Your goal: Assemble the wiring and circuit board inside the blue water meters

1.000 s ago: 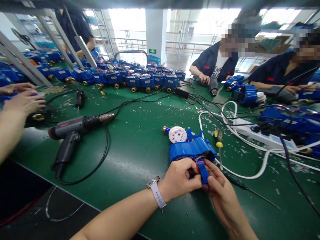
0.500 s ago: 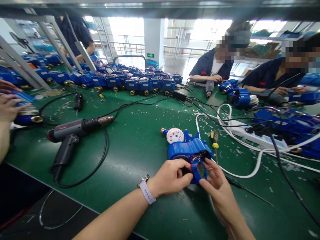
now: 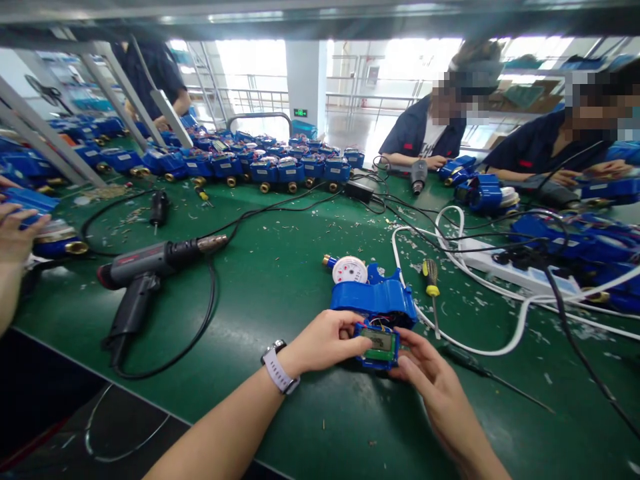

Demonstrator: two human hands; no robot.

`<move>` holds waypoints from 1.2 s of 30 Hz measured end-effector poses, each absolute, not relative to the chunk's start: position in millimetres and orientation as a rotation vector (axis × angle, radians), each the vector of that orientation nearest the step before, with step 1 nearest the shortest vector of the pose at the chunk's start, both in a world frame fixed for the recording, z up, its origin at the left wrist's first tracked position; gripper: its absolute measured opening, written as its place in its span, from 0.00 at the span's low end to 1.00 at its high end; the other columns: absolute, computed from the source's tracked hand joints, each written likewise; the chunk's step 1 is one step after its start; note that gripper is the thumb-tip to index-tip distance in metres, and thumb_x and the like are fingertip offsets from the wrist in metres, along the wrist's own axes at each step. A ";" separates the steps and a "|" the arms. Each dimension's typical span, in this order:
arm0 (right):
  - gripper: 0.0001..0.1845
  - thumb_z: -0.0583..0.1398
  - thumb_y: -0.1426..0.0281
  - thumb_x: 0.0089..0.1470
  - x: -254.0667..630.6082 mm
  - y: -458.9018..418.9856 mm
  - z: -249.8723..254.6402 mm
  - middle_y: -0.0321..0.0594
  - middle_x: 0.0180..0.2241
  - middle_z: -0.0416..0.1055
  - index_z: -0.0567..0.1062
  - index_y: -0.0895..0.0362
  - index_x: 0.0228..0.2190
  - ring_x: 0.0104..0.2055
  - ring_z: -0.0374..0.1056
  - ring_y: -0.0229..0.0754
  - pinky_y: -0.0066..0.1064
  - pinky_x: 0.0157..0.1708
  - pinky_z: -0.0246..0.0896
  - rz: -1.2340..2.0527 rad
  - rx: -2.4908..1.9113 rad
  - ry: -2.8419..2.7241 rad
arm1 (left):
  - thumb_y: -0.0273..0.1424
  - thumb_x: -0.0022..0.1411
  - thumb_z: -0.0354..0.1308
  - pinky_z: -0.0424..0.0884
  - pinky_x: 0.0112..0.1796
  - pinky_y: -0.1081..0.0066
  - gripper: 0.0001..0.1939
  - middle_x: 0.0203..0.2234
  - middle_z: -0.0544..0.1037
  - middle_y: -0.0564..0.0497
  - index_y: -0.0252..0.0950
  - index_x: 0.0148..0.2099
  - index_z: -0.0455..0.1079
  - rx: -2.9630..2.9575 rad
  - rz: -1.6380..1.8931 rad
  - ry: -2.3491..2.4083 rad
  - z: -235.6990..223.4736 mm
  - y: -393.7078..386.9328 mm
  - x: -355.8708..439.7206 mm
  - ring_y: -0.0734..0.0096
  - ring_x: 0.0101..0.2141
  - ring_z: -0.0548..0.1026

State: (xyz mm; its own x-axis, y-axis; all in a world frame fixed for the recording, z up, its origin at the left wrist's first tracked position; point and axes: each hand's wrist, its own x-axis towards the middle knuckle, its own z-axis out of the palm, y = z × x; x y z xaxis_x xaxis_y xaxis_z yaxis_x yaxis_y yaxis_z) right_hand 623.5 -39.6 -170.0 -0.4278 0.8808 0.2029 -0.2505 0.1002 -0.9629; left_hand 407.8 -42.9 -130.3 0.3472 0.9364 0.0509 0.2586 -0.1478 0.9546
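A blue water meter (image 3: 373,297) with a white dial (image 3: 349,270) and brass end lies on the green table (image 3: 280,267) in front of me. Wires run from its near side to a small blue-framed display module (image 3: 379,343) with a green screen. My left hand (image 3: 323,340), with a watch on the wrist, pinches the module's left edge. My right hand (image 3: 425,373) grips its right and lower edge. The screen faces up, lying flat just in front of the meter's housing.
A yellow-handled screwdriver (image 3: 431,283) lies right of the meter. A corded electric driver (image 3: 150,267) lies to the left. White and black cables and a power strip (image 3: 520,270) cover the right side. Several blue meters (image 3: 280,167) line the back. Other workers' hands are at left and far right.
The display module has been turned from standing on edge to lying flat with its green screen up. Both hands stayed on it and shifted slightly toward me.
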 end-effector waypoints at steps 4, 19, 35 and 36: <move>0.32 0.68 0.51 0.68 625.0 -38.6 -165.3 0.47 0.47 0.61 0.62 0.59 0.56 0.44 0.62 0.50 0.29 0.41 0.64 1.542 -0.660 -1.524 | 0.35 0.60 0.56 0.54 0.23 0.78 0.17 0.23 0.65 0.54 0.29 0.47 0.71 1.737 0.801 1.134 -125.9 -44.4 402.8 0.80 0.23 0.59; 0.26 0.77 0.61 0.61 640.8 -38.5 -166.4 0.38 0.26 0.57 0.76 0.57 0.52 0.22 0.53 0.37 0.19 0.21 0.62 1.874 -0.493 -1.034 | 0.31 0.57 0.62 0.66 0.48 0.69 0.31 0.55 0.65 0.35 0.29 0.59 0.56 1.410 0.669 0.612 -134.8 -44.8 404.3 0.65 0.52 0.69; 0.27 0.74 0.66 0.66 623.8 -71.2 -195.9 0.42 0.32 0.61 0.68 0.54 0.58 0.31 0.59 0.43 0.25 0.30 0.66 1.758 -0.452 -0.972 | 0.42 0.51 0.67 0.66 0.39 0.71 0.29 0.40 0.74 0.38 0.23 0.47 0.70 0.680 1.067 0.680 -147.9 -61.3 432.9 0.71 0.36 0.73; 0.28 0.73 0.65 0.67 626.0 -69.9 -198.0 0.42 0.32 0.60 0.67 0.54 0.59 0.30 0.58 0.43 0.25 0.30 0.65 1.758 -0.455 -0.999 | 0.41 0.51 0.68 0.66 0.39 0.70 0.29 0.40 0.74 0.38 0.23 0.47 0.69 0.640 1.073 0.659 -150.5 -64.2 433.8 0.70 0.37 0.73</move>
State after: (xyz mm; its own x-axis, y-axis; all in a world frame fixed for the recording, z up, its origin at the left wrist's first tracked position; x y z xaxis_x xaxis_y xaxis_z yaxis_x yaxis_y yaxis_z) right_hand 626.0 -69.9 -198.0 -0.4098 0.9003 0.1468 -0.5870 -0.1372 -0.7979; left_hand 433.8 -64.2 -150.5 0.3307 0.9282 -0.1705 -0.5723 0.3409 0.7459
